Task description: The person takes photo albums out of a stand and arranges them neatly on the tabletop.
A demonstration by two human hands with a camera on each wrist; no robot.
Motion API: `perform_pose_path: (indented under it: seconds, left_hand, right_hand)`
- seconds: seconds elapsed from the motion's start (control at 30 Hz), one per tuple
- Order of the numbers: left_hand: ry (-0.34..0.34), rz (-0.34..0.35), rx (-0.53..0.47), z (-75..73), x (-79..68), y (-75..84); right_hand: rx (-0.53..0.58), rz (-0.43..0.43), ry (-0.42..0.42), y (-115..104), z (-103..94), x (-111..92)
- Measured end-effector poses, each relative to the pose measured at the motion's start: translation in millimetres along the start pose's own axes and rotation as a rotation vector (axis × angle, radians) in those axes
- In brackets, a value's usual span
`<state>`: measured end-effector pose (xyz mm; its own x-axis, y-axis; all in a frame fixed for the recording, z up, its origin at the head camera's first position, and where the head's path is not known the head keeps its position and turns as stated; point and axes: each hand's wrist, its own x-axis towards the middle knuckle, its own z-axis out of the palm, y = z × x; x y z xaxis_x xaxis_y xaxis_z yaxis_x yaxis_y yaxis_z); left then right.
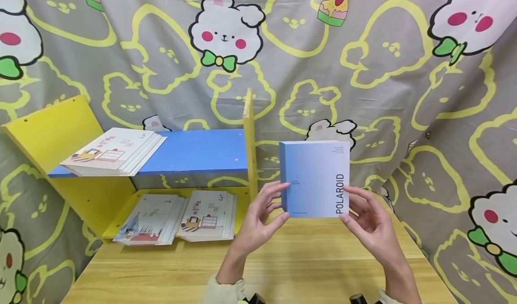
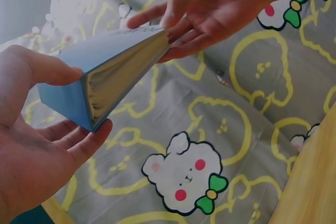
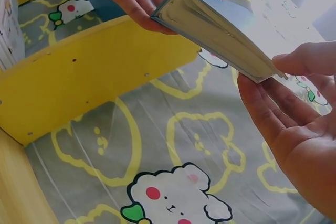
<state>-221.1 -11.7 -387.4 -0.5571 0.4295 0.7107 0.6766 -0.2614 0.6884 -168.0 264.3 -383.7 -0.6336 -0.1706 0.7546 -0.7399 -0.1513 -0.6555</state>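
A light blue photo album marked POLAROID (image 1: 315, 178) is held upright above the table, its cover toward the head camera. My left hand (image 1: 264, 214) pinches its left, spine-side edge between thumb and fingers. At the opposite lower corner my right hand (image 1: 371, 223) grips it, thumb in front. From the left wrist view the album (image 2: 115, 56) shows its blue spine and the page edges between the covers. The right wrist view shows the album's page edges (image 3: 210, 30) from below, with both hands on its ends.
On the left stands a yellow and blue shelf (image 1: 202, 149). A stack of illustrated books (image 1: 115, 151) lies on its blue board, and two more stacks (image 1: 151, 219) (image 1: 208, 216) lie below. Patterned grey cloth (image 1: 161, 44) hangs behind the wooden table (image 1: 299, 259).
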Motion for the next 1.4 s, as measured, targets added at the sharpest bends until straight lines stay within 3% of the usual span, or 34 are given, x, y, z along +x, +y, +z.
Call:
perform_pose_path:
  seconds: [0.83,1.4]
  left_hand:
    - [0.02,-0.001,-0.025,26.1,13.2,-15.5]
    - [0.029,-0.03,-0.034,44.3,20.8,-24.1]
  right_hand:
    - [0.005,-0.017,0.019,-4.2,-25.4,-5.5]
    - [-0.034,0.022,0.087,-10.3,-39.4,-11.7]
